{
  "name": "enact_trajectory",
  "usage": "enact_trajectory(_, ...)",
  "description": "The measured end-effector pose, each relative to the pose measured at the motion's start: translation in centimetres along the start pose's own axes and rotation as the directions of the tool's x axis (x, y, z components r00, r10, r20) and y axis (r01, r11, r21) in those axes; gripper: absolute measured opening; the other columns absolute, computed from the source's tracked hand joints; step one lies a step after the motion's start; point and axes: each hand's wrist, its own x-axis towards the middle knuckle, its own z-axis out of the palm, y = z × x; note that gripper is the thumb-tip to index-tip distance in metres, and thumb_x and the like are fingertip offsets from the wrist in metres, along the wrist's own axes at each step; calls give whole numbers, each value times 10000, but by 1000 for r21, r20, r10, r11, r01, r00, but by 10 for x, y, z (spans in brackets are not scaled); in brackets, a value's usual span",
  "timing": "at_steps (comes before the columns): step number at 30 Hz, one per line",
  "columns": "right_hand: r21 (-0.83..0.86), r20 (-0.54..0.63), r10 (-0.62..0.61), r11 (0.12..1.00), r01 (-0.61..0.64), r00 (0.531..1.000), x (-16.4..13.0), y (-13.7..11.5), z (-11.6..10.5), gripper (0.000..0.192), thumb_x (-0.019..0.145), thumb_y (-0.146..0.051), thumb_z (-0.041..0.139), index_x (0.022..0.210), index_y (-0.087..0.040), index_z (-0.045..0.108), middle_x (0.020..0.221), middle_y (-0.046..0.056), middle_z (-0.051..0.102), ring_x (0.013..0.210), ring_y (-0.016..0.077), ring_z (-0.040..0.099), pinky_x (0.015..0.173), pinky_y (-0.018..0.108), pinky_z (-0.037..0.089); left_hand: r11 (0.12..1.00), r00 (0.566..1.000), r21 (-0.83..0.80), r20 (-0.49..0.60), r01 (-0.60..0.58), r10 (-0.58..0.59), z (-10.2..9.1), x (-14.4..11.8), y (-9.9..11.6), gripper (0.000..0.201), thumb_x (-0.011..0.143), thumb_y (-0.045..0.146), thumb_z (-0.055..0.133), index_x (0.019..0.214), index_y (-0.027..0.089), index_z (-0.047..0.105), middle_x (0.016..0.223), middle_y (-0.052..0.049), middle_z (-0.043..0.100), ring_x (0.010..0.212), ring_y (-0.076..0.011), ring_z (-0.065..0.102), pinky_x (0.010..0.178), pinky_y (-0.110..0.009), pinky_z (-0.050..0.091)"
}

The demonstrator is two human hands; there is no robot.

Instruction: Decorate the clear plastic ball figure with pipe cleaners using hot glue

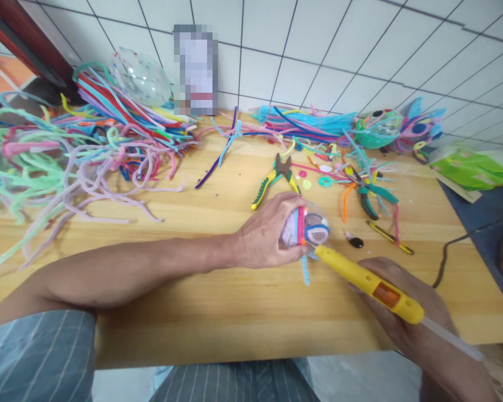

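Observation:
My left hand [268, 231] is closed around a small rounded craft piece [300, 226], wrapped in lilac, blue and pink pipe cleaners, with a blue-rimmed oval on its right end. A light blue twisted strip [305, 271] hangs from its underside. Gripped in my right hand [406, 301] is a yellow hot glue gun [360, 273], a clear glue stick [452, 339] sticking out of its back. The gun's nozzle meets the lower right side of the piece; whether it touches I cannot tell. Pliers with green and yellow handles [263, 190] lie just beyond my left hand.
Loose pipe cleaners [88, 167] crowd the left side, beside a clear dotted ball [141, 75]. Teal-handled pliers [371, 195], a yellow cutter [389, 237] and a black oval piece [354, 241] lie to the right. Finished-looking fish shapes [377, 129] stand by the wall. A dark cable [444, 257] crosses the right edge.

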Motion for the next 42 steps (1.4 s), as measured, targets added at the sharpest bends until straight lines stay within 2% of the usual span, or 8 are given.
enact_trajectory(5, -10, -9, -16, 1000, 16, 1000, 2, -1, 0, 92, 1063, -299, 511, 1124, -272, 574, 867, 31, 729, 691, 181, 723, 573, 266, 525, 1000, 1000, 10, 2, 2, -2, -1, 0, 1, 788, 881, 429, 776, 1514, 201, 366, 1469, -221, 533, 1457, -393, 514, 1191, -637, 484)
enact_trajectory(18, 58, 11, 77, 995, -77, 997, -6, 2, 3, 101, 1031, -323, 576, 1086, -262, 634, 869, 30, 733, 693, 191, 717, 576, 285, 523, 1000, 1000, -1, 19, 11, -11, -1, -2, 0, 833, 865, 432, 790, 1534, 234, 335, 1509, -216, 505, 1490, -402, 483, 1197, -659, 465)
enact_trajectory(23, 75, -17, 54, 996, -53, 998, -3, 0, 4, 80, 1041, -314, 564, 1059, -260, 620, 830, 16, 720, 648, 171, 701, 550, 269, 515, 1000, 999, 1, 30, 15, -15, -2, -1, 0, 828, 869, 422, 789, 1529, 226, 329, 1506, -225, 502, 1498, -407, 474, 1201, -664, 460)
enact_trajectory(27, 87, -11, 82, 993, -81, 997, -4, 1, 6, 103, 1043, -335, 567, 1042, -257, 634, 832, 21, 725, 644, 175, 700, 543, 274, 519, 1000, 999, 3, 30, 13, -13, -2, -1, 1, 827, 866, 422, 790, 1526, 226, 331, 1502, -221, 505, 1485, -400, 487, 1201, -659, 464)
enact_trajectory(32, 63, 37, 97, 993, -99, 995, -9, 4, 7, 127, 1049, -348, 560, 1071, -256, 645, 864, 41, 732, 668, 186, 706, 556, 290, 527, 1000, 1000, 11, 15, 2, -2, -1, -1, 1, 810, 873, 423, 781, 1521, 207, 345, 1491, -227, 514, 1466, -400, 502, 1187, -652, 480)
enact_trajectory(39, 46, -10, 60, 997, -60, 998, -6, 2, 6, 88, 1045, -318, 553, 1090, -268, 609, 872, 31, 731, 681, 187, 717, 569, 287, 534, 1000, 1000, 6, 12, 6, -7, 0, -1, 1, 805, 870, 418, 785, 1518, 201, 361, 1487, -222, 527, 1468, -393, 503, 1200, -637, 473)
enact_trajectory(42, 25, 15, 76, 997, -77, 997, -9, 2, 8, 102, 1036, -329, 555, 1071, -266, 627, 869, 39, 736, 680, 197, 714, 565, 296, 526, 1000, 1000, 1, 18, 22, -22, -1, -1, 1, 807, 866, 415, 787, 1519, 211, 360, 1495, -220, 524, 1472, -396, 499, 1204, -644, 463)
